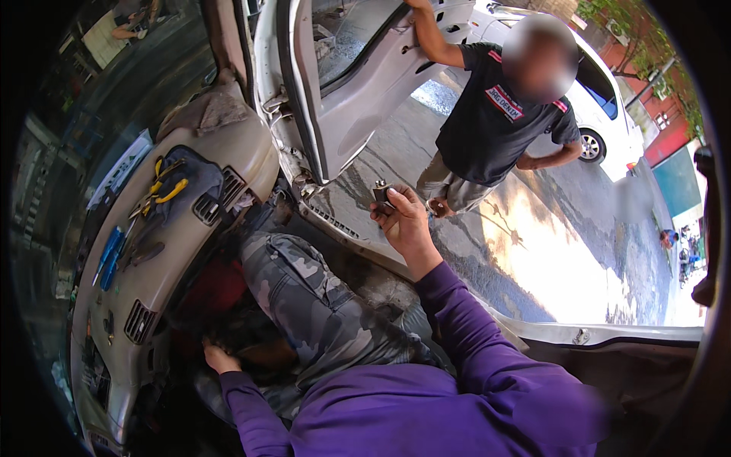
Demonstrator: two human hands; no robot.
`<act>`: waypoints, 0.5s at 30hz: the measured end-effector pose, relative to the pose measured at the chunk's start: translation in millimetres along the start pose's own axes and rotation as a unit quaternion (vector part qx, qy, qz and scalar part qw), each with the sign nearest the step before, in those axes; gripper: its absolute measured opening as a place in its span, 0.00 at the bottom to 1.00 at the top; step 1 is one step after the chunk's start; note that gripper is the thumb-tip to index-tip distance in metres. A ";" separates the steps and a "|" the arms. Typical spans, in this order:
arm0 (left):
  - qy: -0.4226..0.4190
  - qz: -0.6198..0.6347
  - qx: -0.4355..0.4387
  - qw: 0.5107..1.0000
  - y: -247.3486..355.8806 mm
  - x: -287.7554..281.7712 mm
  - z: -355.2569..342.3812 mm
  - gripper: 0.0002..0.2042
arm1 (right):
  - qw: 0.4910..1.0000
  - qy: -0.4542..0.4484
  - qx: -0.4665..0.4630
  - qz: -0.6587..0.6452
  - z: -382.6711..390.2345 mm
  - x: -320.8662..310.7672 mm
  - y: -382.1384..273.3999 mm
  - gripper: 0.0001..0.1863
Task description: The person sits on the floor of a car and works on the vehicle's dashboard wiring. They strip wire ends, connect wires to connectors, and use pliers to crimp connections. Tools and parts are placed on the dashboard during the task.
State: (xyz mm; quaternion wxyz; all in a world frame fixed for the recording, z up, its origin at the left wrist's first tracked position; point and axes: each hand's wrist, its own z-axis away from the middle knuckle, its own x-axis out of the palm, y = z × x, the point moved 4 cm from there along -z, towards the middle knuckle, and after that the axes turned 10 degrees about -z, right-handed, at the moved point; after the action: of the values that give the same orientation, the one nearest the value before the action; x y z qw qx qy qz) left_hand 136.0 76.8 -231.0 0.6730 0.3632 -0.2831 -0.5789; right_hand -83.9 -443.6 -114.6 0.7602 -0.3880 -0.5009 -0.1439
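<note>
My right hand (pixel 403 221) is raised in front of the open car doorway, its fingers closed on a small dark part with a shiny metal tip (pixel 381 192). The part's exact kind does not show. My left hand (pixel 221 358) is low beside my leg, under the dashboard (pixel 186 266). Its fingers run into the dark footwell, so their grip is hidden. My legs in grey camouflage trousers (pixel 304 297) lie between the two hands.
On the dashboard lie yellow-handled pliers (pixel 169 190) on a dark cloth, and blue-handled tools (pixel 113 255). Outside, a person in a dark shirt (pixel 502 114) holds the open car door (pixel 373 91). A white car (pixel 609 114) stands behind them.
</note>
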 end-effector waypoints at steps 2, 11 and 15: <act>0.008 -0.005 0.010 1.000 2.2 2.5 3.3 0.16 | 0.999 -0.005 -0.029 0.025 -6.1 -18.8 -1.4 0.13; 0.014 -0.019 -0.001 1.000 5.0 5.3 4.7 0.17 | 0.984 0.092 -0.122 0.091 -5.0 -48.2 -12.8 0.16; -0.002 -0.009 0.016 1.000 6.7 11.7 8.7 0.17 | 0.968 0.122 -0.185 0.116 -9.6 -66.5 -20.5 0.17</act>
State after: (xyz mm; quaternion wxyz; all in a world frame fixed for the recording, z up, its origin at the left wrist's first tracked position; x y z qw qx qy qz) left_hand 134.9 64.4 -221.0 0.6613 0.3757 -0.2903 -0.5808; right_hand -120.5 -475.4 -165.4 0.7417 -0.5572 -0.3208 -0.1910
